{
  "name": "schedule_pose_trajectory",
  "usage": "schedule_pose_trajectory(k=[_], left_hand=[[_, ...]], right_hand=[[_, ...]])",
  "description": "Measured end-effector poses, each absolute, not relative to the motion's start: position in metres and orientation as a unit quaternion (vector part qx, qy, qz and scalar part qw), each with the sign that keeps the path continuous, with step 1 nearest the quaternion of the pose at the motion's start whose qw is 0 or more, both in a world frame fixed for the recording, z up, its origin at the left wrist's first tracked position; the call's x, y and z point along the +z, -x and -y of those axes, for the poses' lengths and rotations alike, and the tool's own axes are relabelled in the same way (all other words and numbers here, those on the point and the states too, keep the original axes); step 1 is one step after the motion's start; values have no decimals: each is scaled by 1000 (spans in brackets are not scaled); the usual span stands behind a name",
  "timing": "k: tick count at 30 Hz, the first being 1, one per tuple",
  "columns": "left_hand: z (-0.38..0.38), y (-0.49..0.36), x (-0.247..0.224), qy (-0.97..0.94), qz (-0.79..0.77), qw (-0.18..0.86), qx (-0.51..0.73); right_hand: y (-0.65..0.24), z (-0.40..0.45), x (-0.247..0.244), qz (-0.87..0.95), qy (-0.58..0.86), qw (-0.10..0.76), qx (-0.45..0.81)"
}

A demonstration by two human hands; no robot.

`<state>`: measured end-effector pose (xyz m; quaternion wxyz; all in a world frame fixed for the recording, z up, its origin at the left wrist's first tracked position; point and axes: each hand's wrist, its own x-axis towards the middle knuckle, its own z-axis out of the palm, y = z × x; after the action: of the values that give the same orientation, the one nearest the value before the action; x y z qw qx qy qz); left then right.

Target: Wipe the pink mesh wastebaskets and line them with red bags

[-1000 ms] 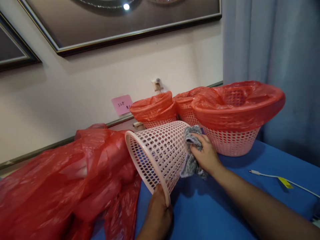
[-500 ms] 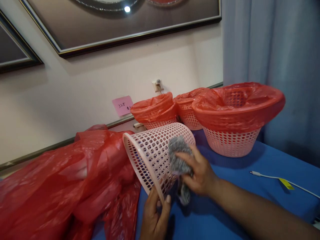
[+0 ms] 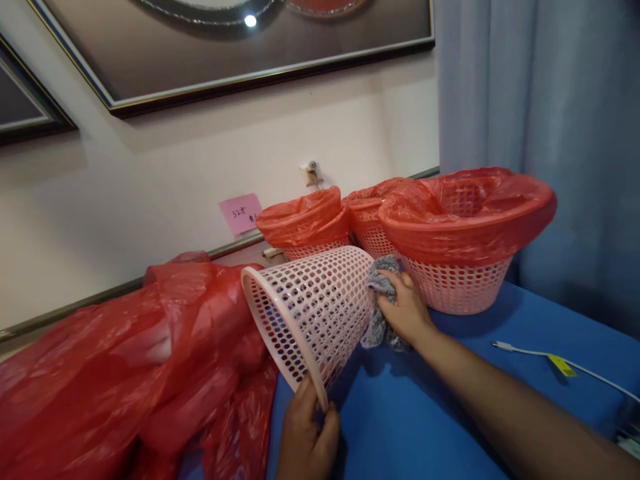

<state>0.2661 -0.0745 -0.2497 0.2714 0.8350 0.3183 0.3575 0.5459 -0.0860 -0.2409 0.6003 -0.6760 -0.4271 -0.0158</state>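
Observation:
A pink perforated plastic wastebasket (image 3: 315,300) lies tilted on its side, its open mouth facing left. My left hand (image 3: 307,430) pinches the rim at the lower front, thumb on one side and fingers on the other. Bunched in my right hand (image 3: 407,310) is a grey fluffy cloth (image 3: 383,280), pressed against the basket's base end at the right. Part of the cloth hangs below my fingers. The underside of the basket is hidden.
Red plastic bags (image 3: 150,360) are heaped at the left. Red-lined baskets stand behind, the nearest lined basket (image 3: 460,280) at the right. A white cable (image 3: 530,351) with a yellow tag lies on the blue tabletop (image 3: 400,413). A wall socket (image 3: 312,173) is behind.
My right hand has moved the cloth right and away, from the basket's side wall to its base end. My left hand keeps its hold on the rim.

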Motion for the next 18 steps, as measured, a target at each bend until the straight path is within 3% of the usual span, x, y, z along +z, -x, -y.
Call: schedule_pose_trajectory(k=[7, 14, 18], left_hand=[[82, -286, -239, -846, -281, 326, 315], [66, -282, -243, -848, -317, 322, 279], [67, -279, -246, -834, -335, 340, 277]], right_hand=[[-474, 136, -241, 734, 346, 570, -130], [-532, 101, -233, 458, 630, 627, -24], [-534, 98, -231, 450, 622, 641, -11]])
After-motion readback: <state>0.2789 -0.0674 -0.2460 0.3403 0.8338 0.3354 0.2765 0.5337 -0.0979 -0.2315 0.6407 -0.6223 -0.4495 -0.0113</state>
